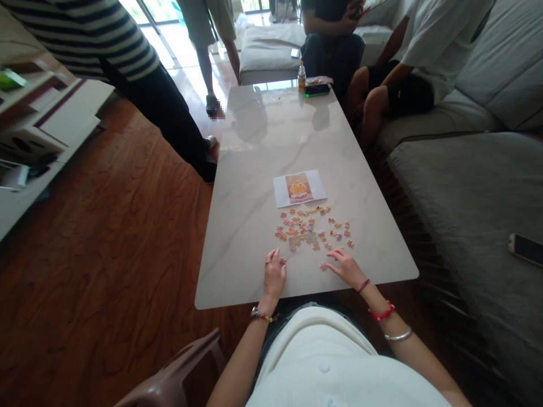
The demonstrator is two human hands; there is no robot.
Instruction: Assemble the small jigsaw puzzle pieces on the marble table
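Observation:
My left hand [275,276] rests at the near end of the table, fingers stretched forward and slightly apart. Right beside its fingertips lies a pink puzzle piece [283,261]; whether they touch I cannot tell. My right hand [347,269] is spread, its thumb close to another pink puzzle piece [323,265]. Between and beyond the hands is a partly joined strip of puzzle [304,239], brownish, with a jagged near edge. Loose puzzle pieces [292,221] in orange, pink and yellow lie scattered around it. Behind them sits a white sheet with a printed picture [299,187] of an orange-yellow figure.
The marble-patterned table [254,164] carries a bottle [301,76] and a green-edged phone [317,90] at its far end. Two people sit on the grey sofa [462,169] side; others stand left. A phone [526,249] lies on the sofa. A plastic stool [178,373] is at lower left.

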